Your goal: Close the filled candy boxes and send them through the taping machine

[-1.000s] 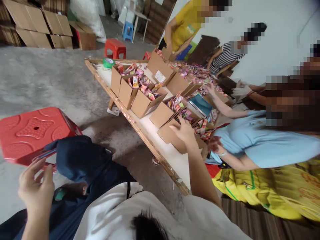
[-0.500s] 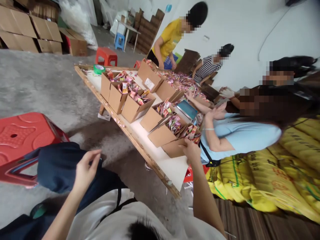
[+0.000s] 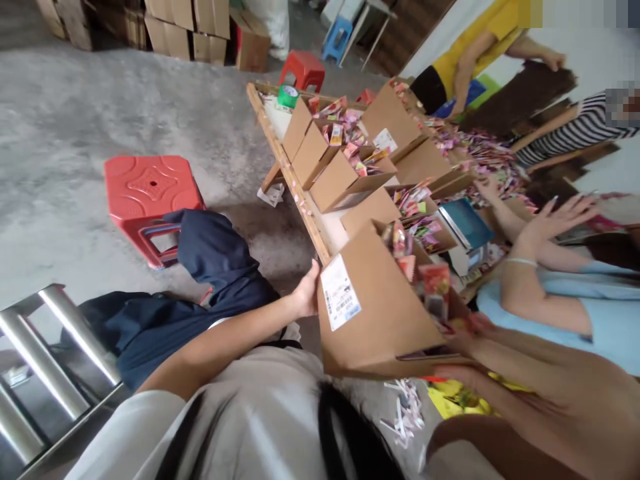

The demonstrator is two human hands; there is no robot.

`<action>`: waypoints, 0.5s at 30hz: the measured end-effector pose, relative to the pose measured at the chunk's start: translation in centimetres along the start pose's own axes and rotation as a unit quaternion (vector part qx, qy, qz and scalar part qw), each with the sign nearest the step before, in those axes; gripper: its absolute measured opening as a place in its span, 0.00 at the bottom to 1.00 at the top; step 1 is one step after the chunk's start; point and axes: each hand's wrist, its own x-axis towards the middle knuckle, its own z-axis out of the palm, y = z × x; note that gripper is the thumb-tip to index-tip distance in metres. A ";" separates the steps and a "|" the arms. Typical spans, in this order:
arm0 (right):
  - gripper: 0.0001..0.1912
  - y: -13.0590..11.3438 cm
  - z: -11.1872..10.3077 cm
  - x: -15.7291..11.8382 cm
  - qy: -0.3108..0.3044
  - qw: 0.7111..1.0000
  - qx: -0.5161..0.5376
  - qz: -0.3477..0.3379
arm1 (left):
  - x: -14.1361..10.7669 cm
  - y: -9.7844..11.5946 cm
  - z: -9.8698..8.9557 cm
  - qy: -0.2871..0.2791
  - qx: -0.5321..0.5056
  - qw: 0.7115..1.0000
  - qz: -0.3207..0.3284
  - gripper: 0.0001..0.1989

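Observation:
A brown cardboard box (image 3: 380, 313) with a white printed label (image 3: 341, 292) is close in front of me, tilted. Small colourful packets (image 3: 435, 287) show in its open top. My left hand (image 3: 306, 293) grips the box's left side, fingers partly hidden behind it. At the opposite end my right hand (image 3: 465, 339) holds the box edge near the packets, its fingertips blurred and partly covered. Just beyond, more open boxes (image 3: 345, 183) filled with similar packets stand on the wood-edged table (image 3: 280, 143).
A red stool (image 3: 150, 187) is on the left, with a metal roller rack (image 3: 55, 373) nearer me. Green tape (image 3: 287, 97) lies at the table's far corner. A co-worker in light blue (image 3: 545, 307) sits at the right; others stand behind heaped packets (image 3: 480, 153).
The box has come off the table toward me. My left hand, empty before, now grips it; my right hand was at a box on the table's near end. The view has swung left.

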 end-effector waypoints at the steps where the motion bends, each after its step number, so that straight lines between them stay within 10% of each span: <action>1: 0.14 -1.0 -0.1 1.2 -0.007 0.996 0.011 -0.089 | -1.1 1.1 0.2 0.015 -0.036 0.999 0.036 0.39; 5: 0.19 -5.3 0.9 8.0 0.014 0.954 0.015 -0.299 | -8.6 7.8 -1.8 0.082 -0.082 0.957 0.267 0.21; 8: 0.20 -9.5 3.2 13.2 0.033 0.906 0.097 -0.410 | -17.4 11.2 -6.5 0.201 -0.084 0.857 0.466 0.16; 15: 0.19 -25.5 15.5 24.4 0.004 0.685 0.288 -0.669 | -38.0 5.5 -20.3 0.431 -0.099 0.518 0.732 0.13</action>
